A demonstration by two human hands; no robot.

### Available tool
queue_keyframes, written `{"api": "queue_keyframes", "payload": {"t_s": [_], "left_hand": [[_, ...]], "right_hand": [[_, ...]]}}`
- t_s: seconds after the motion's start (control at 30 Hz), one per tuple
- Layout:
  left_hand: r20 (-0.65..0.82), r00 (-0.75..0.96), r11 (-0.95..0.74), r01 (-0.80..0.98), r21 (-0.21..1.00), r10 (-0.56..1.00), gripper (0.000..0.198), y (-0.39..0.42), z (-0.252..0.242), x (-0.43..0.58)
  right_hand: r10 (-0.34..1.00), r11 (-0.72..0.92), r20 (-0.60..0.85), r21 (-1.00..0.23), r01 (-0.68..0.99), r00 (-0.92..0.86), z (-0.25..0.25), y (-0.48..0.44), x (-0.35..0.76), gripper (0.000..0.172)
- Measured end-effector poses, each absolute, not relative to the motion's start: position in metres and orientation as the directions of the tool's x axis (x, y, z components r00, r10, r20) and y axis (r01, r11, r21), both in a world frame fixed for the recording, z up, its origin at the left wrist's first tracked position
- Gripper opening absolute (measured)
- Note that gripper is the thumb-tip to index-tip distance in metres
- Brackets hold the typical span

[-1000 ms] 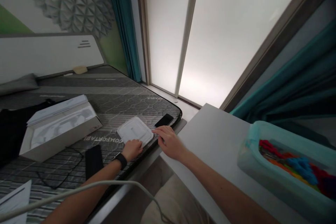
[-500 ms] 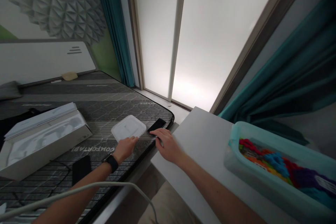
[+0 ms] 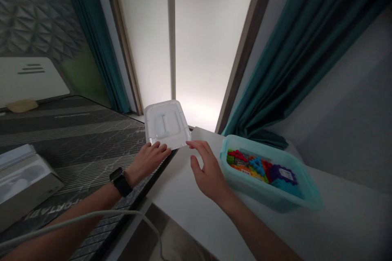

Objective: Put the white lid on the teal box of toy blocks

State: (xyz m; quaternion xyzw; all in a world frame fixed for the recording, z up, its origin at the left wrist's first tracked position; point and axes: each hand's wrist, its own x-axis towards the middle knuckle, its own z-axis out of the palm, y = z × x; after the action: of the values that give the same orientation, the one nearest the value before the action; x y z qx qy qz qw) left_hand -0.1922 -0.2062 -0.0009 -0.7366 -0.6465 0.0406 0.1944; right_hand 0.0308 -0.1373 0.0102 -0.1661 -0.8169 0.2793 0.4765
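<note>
My left hand (image 3: 148, 161), with a black watch on its wrist, grips the near edge of a white translucent plastic lid (image 3: 165, 124) and holds it lifted and tilted above the mattress edge. Just right of the lid, my right hand (image 3: 206, 171) hovers over the white table (image 3: 337, 228), fingers spread and holding nothing. A teal plastic bin (image 3: 269, 189) filled with colourful toy pieces stands on the table directly right of my right hand.
A dark patterned mattress (image 3: 76, 130) lies on the left with an open white box (image 3: 21, 179) on it. A white cable (image 3: 85, 220) crosses the bottom. Teal curtains (image 3: 294, 57) frame a bright window behind the table.
My left hand has picked the lid up off the mattress and carried it right, toward the table. My right hand left the black phone and opened. The view swung right, so the bin sits closer.
</note>
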Motion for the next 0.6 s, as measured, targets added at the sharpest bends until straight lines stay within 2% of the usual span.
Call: {"api": "queue_keyframes", "payload": {"t_s": [0.23,0.33,0.43,0.6], "left_hand": [[0.330,0.418,-0.296,0.885,-0.359,0.846,0.020,-0.150,0.034,-0.120],[0.361,0.501,-0.373,0.852,-0.368,0.787,0.018,-0.129,0.044,-0.087],[0.381,0.567,-0.447,0.819,-0.361,0.731,0.016,-0.111,0.050,-0.051],[0.375,0.652,-0.584,0.758,-0.291,0.659,0.014,-0.092,0.048,0.007]], "right_hand": [[0.666,0.744,0.701,-0.599,0.296,-0.254,0.027,-0.123,0.117,0.041],[0.713,0.676,0.694,-0.643,0.360,-0.098,0.026,-0.107,0.155,0.039],[0.810,0.567,0.586,-0.780,0.265,-0.011,0.027,-0.089,0.189,0.043],[0.951,0.300,0.286,-0.946,0.124,-0.118,0.035,-0.077,0.226,0.039]]}}
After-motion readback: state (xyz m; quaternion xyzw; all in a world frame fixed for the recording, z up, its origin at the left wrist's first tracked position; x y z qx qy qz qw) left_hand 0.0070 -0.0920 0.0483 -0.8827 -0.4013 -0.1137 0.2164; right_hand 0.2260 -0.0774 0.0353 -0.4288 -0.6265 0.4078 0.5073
